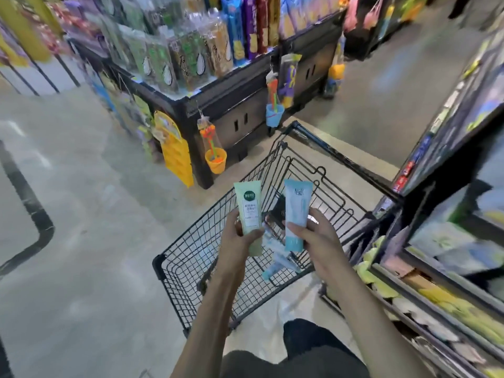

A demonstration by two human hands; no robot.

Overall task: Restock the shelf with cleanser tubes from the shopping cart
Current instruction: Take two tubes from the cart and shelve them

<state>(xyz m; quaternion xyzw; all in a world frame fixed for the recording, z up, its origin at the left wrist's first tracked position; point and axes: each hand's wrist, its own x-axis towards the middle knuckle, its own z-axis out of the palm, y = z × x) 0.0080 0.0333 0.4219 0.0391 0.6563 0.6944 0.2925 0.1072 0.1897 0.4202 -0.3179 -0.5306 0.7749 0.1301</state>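
Green tube (249, 214) upright in left hand (240, 236), fingers and thumb curled round lower half. Blue tube (296, 214) upright in right hand (313, 236), pinched between thumb and fingers near cap end. Both tubes held above cart (191, 257), apart, side by side. More tubes (275, 264) on cart floor at 6 o'clock of held pair, blurred, perhaps several. Shelf (436, 282) at 3 o'clock of cart. Display stand (231, 105) at 12 o'clock.
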